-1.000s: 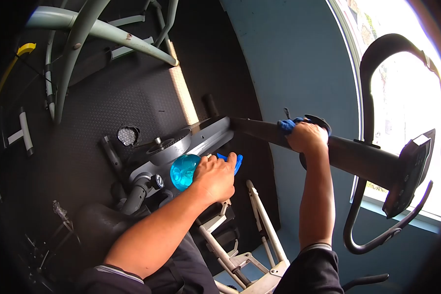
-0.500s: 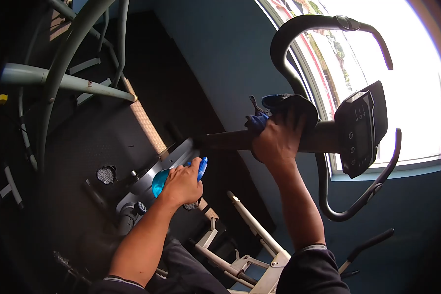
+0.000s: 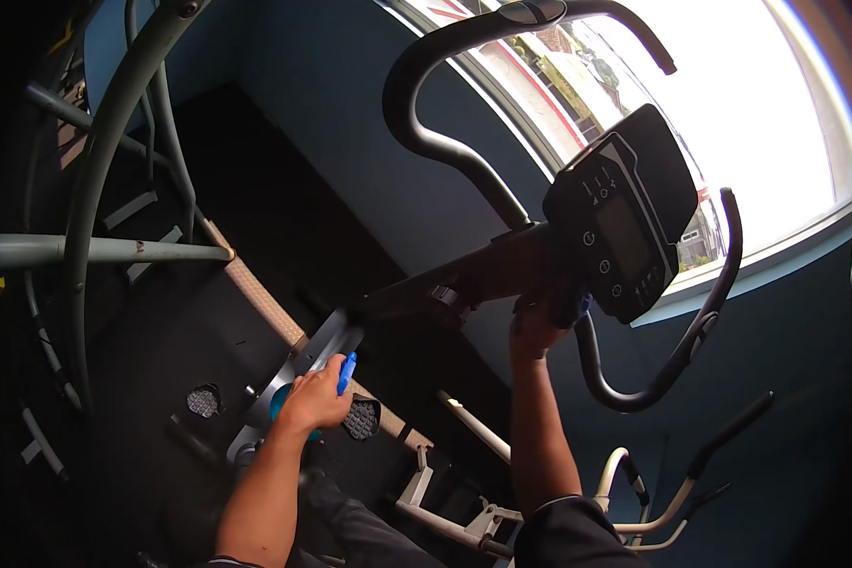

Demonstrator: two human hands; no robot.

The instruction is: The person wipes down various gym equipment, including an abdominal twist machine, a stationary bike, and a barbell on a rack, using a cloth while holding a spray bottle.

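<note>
My left hand (image 3: 314,399) is wrapped round a spray bottle, whose blue trigger head (image 3: 347,372) shows past my fingers; part of its teal body peeks out behind the hand. Higher up, my right hand (image 3: 537,333) presses a dark blue cloth (image 3: 572,307) against the underside of an exercise bike's post, just below the console (image 3: 623,232). Its fingers are partly in shadow. Curved black handlebars (image 3: 426,142) rise on both sides of the console. Down the slanted post (image 3: 417,289) sits a dark bracket-like fitting (image 3: 448,297).
A textured pedal (image 3: 362,418) lies close to my left hand, with another pedal (image 3: 203,400) further left. Grey tubular gym frames (image 3: 104,248) stand at the left. Cream-framed equipment (image 3: 625,464) is at the lower right, and a bright window (image 3: 757,123) is behind the bike.
My right hand has gone with the cloth from the upper side of the post to its underside near the console. The view has shifted, and my left hand still grips the spray bottle.
</note>
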